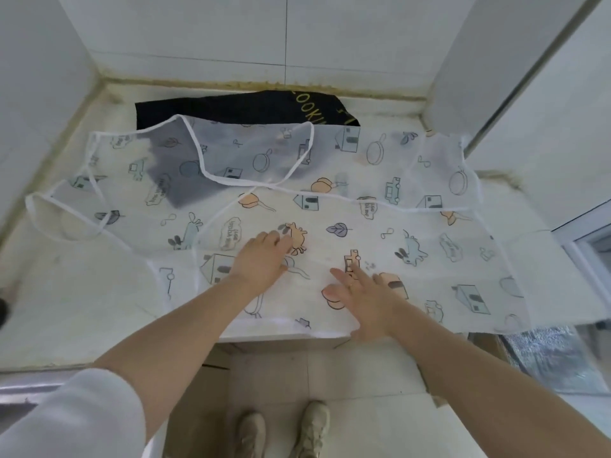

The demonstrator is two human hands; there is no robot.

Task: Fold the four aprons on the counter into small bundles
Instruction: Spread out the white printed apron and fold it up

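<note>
A sheer white apron [363,206] printed with cartoon houses, pans and animals lies spread wide across the pale counter [82,309], its white straps looping at the left. A black apron [231,109] with yellow lettering lies behind it, partly under the sheer cloth. My left hand [261,259] rests flat on the printed apron near its middle, fingers straight. My right hand [363,297] presses flat on the same cloth close to the counter's front edge, fingers spread.
White tiled walls close in the counter at the back and left. A white panel [496,61] stands at the right. Below the counter edge are floor tiles, my two shoes [284,431] and a foil-like sheet [549,358] at the right.
</note>
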